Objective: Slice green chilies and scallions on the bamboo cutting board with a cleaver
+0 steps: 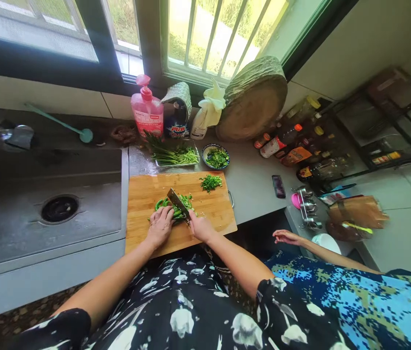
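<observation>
The right hand [201, 226] is wrapped around the handle of a knife [178, 204], fingers pressed tight about it, with the blade slanting up and to the left over a heap of green peppers [175, 206]. The left hand [160, 226] lies flat on the near side of that heap, fingers curled down onto the peppers and pinning them just beside the blade. Peppers and both hands sit on a wooden board [213, 210], in its near-middle part; cut pieces lie scattered around the blade. At the board's far right corner is a small pile of chopped greens [211, 182], well apart from the knife. Beyond the board, on the counter [252, 187], lie a tray of long green stalks [173, 155] and, just beside it, a bowl [216, 156] holding more chopped greens. Behind these stand a pink soap bottle [147, 111] and a round wooden block [252, 99] leaning against the window. The sink [48, 206] lies left of the board. To the right, another person's hand [286, 237] hovers near the counter's edge, above a blue patterned sleeve.
</observation>
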{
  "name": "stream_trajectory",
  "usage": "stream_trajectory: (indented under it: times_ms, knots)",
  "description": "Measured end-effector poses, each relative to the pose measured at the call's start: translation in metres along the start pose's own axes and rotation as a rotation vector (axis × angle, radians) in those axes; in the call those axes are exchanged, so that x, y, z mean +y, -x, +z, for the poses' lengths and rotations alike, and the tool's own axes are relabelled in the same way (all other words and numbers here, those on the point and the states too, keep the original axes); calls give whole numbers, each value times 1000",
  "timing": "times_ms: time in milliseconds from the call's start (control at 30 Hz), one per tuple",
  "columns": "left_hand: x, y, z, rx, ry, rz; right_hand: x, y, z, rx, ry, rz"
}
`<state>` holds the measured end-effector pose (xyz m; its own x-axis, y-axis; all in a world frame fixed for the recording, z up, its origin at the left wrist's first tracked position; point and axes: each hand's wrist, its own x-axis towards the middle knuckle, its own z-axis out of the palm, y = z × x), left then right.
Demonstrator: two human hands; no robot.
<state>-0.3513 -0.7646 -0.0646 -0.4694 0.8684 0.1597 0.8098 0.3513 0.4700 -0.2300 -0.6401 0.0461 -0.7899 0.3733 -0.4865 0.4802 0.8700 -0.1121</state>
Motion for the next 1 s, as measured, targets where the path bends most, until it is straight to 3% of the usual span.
stream_trajectory:
  times_ms: [167,267,433,633,833,1000]
  knots:
    - [-1,0,3,11,5,0,28,13,-28,6,-56,-120]
    - [-3,2,6,26,0,1,33,17,-32,-29,-61,-163]
    - [-6,4,9,24,17,2,14,5,-7,-36,-46,-91]
    - [-5,5,8,24,6,-26,-5,-4,25,64,12,16]
    - [6,3,14,92,-43,-83,7,-4,17,136,17,5]
    - [14,-5,-3,8,-67,-95,5,-7,9,104,68,21]
